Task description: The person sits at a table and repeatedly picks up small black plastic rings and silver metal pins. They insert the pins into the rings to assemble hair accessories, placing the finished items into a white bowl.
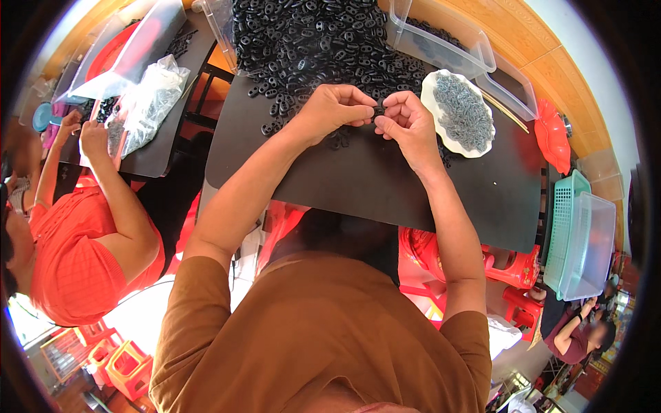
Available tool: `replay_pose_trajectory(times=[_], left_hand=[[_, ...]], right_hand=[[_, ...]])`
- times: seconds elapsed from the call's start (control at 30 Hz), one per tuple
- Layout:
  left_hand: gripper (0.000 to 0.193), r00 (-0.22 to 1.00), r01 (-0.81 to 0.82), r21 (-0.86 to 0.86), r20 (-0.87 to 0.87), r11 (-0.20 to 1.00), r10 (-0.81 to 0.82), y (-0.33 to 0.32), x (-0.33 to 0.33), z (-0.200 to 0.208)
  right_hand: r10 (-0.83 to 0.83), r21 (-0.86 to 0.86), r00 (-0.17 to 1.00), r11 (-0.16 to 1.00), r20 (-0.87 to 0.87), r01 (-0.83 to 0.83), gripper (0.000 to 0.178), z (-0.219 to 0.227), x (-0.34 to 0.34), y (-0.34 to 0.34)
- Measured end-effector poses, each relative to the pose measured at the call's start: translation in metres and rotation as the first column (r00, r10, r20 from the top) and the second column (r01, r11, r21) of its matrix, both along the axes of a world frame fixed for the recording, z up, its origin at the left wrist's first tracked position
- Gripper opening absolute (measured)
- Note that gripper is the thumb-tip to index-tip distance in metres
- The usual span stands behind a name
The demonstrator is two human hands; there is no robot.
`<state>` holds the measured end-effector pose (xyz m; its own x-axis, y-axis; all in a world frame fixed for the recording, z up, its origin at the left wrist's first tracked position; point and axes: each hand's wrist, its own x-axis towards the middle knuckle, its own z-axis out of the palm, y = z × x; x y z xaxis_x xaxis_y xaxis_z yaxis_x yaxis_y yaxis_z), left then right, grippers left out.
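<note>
Both hands meet over the dark table (330,175), fingertips almost touching. My left hand (330,113) is closed in a pinch, thumb against forefinger. Facing it, my right hand (412,131) pinches too, thumb and fingers curled inward. Something small and dark shows between the fingertips; its kind is too small to make out. Beyond the hands spreads a large heap of small, shiny black oval pieces with two holes (303,41), some lying loose under my left wrist. Just right of my right hand sits a white scalloped dish (431,98), filled with tiny grey pieces (463,113).
A clear plastic box (441,51) stands behind the dish, with thin sticks (506,112) and a red dish (551,134) further right. Green and clear baskets (571,234) are off the table's right end. At left, a person in red (89,255) works at another table beside a plastic bag (155,103).
</note>
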<state>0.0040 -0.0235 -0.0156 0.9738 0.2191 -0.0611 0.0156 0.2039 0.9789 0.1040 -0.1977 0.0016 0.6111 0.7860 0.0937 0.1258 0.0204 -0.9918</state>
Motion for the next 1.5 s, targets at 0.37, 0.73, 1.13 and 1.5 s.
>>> replay_pose_trajectory(times=[0.37,0.73,1.13,1.5], left_hand=[[0.019,0.996,-0.079,0.162,0.051,0.984,0.072,-0.009,-0.003,0.010],[0.017,0.990,-0.107,0.075,0.095,0.991,0.099,-0.008,0.001,-0.004],[0.015,0.994,-0.084,0.104,0.083,0.991,0.076,-0.006,0.000,-0.002],[0.015,0.980,-0.180,0.166,0.119,0.970,0.161,-0.010,0.001,-0.001]], right_hand=[[-0.041,0.003,0.999,0.999,-0.035,0.041,0.020,-0.002,-0.002,0.000],[-0.062,0.026,0.998,0.998,-0.024,0.062,0.019,-0.003,-0.002,0.001],[-0.114,0.082,0.993,0.990,-0.036,0.116,0.016,-0.013,-0.009,0.001],[-0.118,0.036,0.993,0.992,-0.027,0.119,0.015,-0.003,-0.010,0.004]])
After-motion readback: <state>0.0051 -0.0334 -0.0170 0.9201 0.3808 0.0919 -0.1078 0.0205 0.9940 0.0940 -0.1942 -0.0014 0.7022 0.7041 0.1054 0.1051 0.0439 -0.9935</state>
